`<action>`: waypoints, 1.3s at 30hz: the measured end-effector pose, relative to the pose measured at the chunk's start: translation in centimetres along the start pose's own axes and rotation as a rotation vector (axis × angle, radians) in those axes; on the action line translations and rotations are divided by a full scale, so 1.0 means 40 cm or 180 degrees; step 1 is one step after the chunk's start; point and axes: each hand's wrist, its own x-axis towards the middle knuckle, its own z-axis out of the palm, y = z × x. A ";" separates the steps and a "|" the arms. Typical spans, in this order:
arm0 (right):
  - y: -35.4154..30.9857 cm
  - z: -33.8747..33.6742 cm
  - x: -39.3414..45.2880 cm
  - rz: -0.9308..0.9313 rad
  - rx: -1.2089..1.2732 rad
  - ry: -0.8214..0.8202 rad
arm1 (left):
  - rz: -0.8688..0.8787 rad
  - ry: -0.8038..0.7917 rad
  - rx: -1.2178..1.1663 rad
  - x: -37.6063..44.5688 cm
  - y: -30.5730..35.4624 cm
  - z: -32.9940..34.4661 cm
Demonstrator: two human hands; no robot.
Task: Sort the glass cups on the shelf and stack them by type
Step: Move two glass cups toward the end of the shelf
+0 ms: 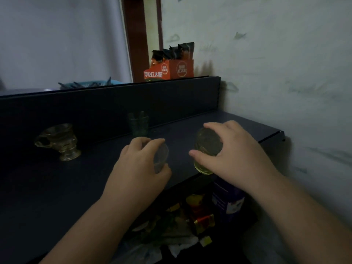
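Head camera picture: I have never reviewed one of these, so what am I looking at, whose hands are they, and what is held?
There is no machine here. A person wears one camera on the head, looking down at their own two bare hands over a dark shelf. The left hand holds a small clear glass cup. The right hand grips a yellowish glass cup near the shelf's front edge. Standing on the shelf are an amber footed cup on the left and green glass cups by the back panel. An orange box sits higher up.
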 end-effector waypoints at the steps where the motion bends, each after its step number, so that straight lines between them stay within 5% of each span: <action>1: 0.006 0.016 0.035 -0.0053 0.0024 -0.0043 | -0.0048 0.0003 0.0020 0.013 -0.007 0.004; 14: 0.054 0.268 0.474 -0.0477 0.0073 -0.0711 | -0.0381 -0.0081 0.0306 0.180 -0.124 0.045; 26: 0.036 0.417 0.670 -0.0894 -0.0055 -0.1162 | -0.0655 0.0020 0.0534 0.254 -0.122 0.098; 31: 0.047 0.410 0.700 -0.1104 -0.0177 -0.1518 | -0.0708 0.0078 0.0729 0.284 -0.072 0.134; 39: 0.335 0.214 0.654 -0.1126 0.0145 -0.1140 | -0.0604 0.0192 0.0737 0.415 0.072 0.235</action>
